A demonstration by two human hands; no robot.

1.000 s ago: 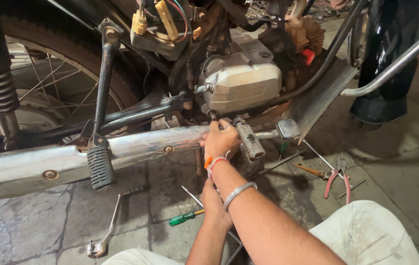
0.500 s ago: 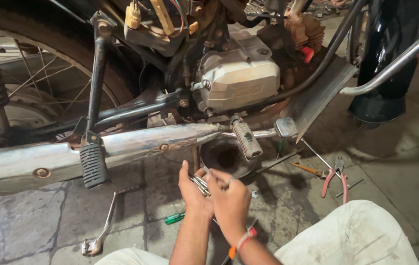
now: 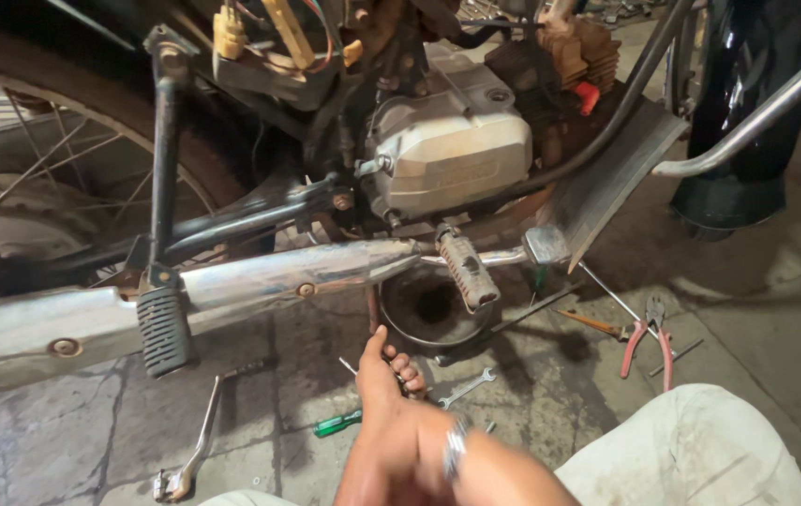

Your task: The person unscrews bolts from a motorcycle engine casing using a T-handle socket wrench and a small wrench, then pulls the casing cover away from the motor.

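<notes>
While the motorcycle engine (image 3: 452,155) sits over a dark round drain pan (image 3: 430,309) on the floor, work looks mid-way, by my read: pan placed under the motor, tools laid out, none on a fastener yet.

Item 1: left hand (image 3: 383,379), low centre, above the floor just below the pan. Fingers (image 3: 408,367) curled loosely round a thin metal tool, prob. a small spanner; grip partly hidden, so cannot tell how firm.

Item 2: right hand — wrist w/ metal bracelet (image 3: 455,445) blurred at bottom edge; hand itself hidden, state not readable.

Item 3: small open-end spanner (image 3: 466,386) just right of the left hand.

Item 4: green-handled screwdriver (image 3: 337,424) just left of it.

Item 5: red-handled pliers (image 3: 646,339), well apart, right.

Item 6: long lever tool (image 3: 196,440), left, under the exhaust pipe (image 3: 232,286)
</notes>
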